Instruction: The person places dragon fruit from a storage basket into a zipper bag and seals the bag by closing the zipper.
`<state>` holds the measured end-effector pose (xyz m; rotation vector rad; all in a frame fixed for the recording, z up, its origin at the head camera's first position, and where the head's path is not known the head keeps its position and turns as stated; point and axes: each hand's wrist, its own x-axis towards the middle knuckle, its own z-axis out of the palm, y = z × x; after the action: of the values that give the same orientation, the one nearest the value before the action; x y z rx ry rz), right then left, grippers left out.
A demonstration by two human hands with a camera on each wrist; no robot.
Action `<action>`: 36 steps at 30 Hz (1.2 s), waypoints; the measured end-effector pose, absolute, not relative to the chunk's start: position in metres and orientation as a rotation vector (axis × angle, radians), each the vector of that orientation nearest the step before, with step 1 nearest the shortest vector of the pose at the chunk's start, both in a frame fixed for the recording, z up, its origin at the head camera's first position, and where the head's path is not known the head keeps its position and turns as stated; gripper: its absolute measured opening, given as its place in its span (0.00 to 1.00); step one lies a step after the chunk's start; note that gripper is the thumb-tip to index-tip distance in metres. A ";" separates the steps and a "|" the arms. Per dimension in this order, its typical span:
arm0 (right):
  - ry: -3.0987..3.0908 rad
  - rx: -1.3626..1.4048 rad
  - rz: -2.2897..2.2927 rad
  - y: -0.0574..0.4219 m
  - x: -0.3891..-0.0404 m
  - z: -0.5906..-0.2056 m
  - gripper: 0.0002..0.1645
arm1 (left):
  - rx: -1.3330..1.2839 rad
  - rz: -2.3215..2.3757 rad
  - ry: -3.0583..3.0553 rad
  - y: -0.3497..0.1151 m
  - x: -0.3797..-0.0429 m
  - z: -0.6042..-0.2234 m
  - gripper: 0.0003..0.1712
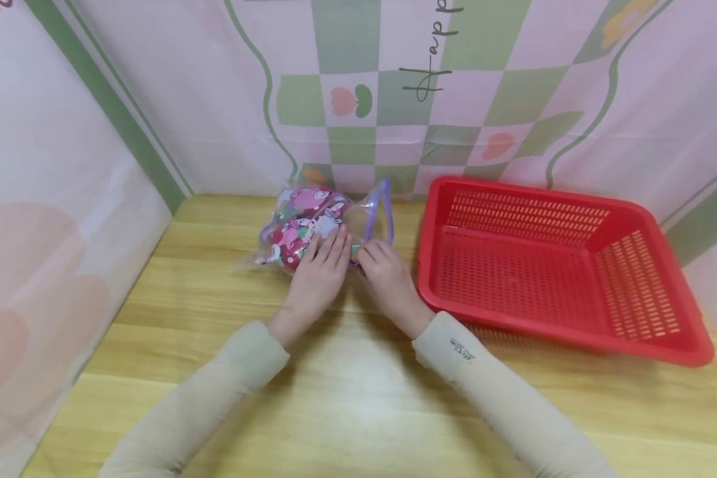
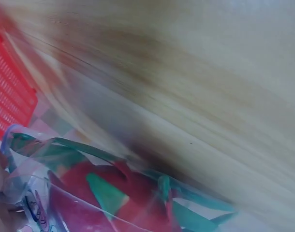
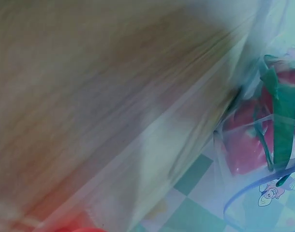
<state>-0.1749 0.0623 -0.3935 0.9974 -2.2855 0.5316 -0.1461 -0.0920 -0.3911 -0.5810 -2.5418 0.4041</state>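
A clear plastic zip bag (image 1: 360,220) with a purple zip edge lies at the back of the table. Inside it is a folded pink and red printed fabric item (image 1: 301,222) with green straps (image 3: 285,126). My left hand (image 1: 322,265) rests on the bag, its fingers straight over the printed fabric. Close beside it, the right hand (image 1: 387,273) has curled fingers and pinches the bag at its near edge by the opening, where a bit of green shows. The far corner of the opening stands up, gaping. Both wrist views show the bag's side and the red fabric through the plastic.
A red plastic basket (image 1: 514,318) with slotted walls stands right of the bag, its rim near my right wrist. Behind the wooden table (image 1: 346,398) hangs a checked green and pink cloth (image 1: 406,99). Another printed cloth (image 1: 48,199) borders the left side.
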 end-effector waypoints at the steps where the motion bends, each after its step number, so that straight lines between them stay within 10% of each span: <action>1: -2.284 1.001 0.517 0.062 -0.175 -0.393 0.08 | -0.584 0.415 -2.538 -0.093 -0.146 -0.391 0.25; 36: -2.235 0.998 0.489 0.053 -0.176 -0.391 0.11 | -0.497 0.370 -2.370 -0.092 -0.136 -0.383 0.15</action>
<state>-0.1759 0.0534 -0.3905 0.9980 -2.2350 0.4890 -0.1357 -0.0924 -0.3832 -0.4974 -2.3703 0.3700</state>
